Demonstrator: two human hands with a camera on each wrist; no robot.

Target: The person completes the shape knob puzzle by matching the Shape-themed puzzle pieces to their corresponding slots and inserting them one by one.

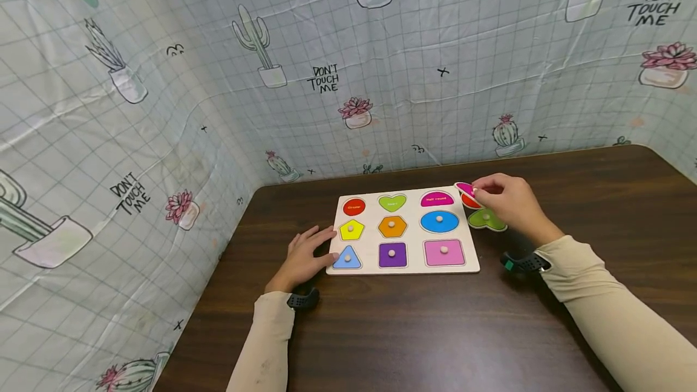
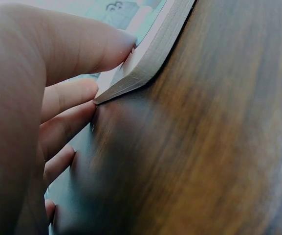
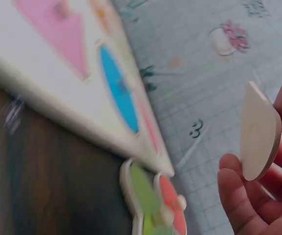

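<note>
A white wooden shape puzzle board [image 1: 414, 236] lies on the table. My left hand [image 1: 302, 259] is at its left edge, thumb on the near-left corner and the other fingers extended along the side. With thumb and fingers, my right hand [image 1: 510, 205] pinches a magenta half-round puzzle piece [image 1: 463, 188] just past the board's far-right corner. In the right wrist view that half-round piece shows its bare wooden back, held up and tilted. Below it lie a red circular piece [image 1: 469, 202], partly covered, and a green heart piece [image 1: 486, 220]. The circle, heart and half-round slots on the board hold no pieces.
Knobbed pieces sit in the board's other slots, among them a blue oval [image 1: 438, 221], an orange hexagon [image 1: 393, 227] and a pink rectangle [image 1: 444, 253]. Behind the brown table [image 1: 381, 331] hangs a cactus-printed cloth [image 1: 414, 47], which also runs along the left.
</note>
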